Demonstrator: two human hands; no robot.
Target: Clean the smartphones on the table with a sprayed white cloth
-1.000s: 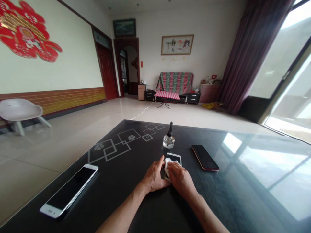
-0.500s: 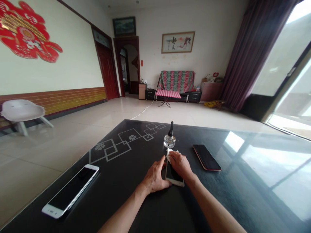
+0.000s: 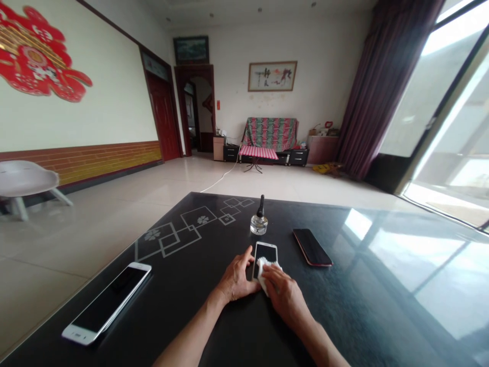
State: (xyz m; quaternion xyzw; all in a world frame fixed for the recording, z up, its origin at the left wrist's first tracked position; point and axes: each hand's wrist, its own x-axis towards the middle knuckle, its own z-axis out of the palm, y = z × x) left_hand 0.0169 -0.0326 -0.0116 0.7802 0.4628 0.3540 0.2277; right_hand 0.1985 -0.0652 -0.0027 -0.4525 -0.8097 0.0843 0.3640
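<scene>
A small white phone (image 3: 264,252) lies face up on the black glass table (image 3: 214,326), right in front of me. My left hand (image 3: 237,281) rests against its left edge, fingers curled and the thumb along the phone's side. My right hand (image 3: 283,294) presses a wad of white tissue (image 3: 263,266) onto the near half of the screen. Just beyond the phone stands a small clear glass bottle (image 3: 259,220) with a black cap.
A large white phone (image 3: 108,302) lies at the table's near left edge. A dark phone with a red rim (image 3: 311,246) lies to the right of the bottle. A white chair (image 3: 23,181) stands on the tiled floor at left; a covered sofa (image 3: 269,136) is at the far wall.
My right hand slid the tissue up to the phone's far end, then back down to its near half. My left hand stayed at the phone's left edge.
</scene>
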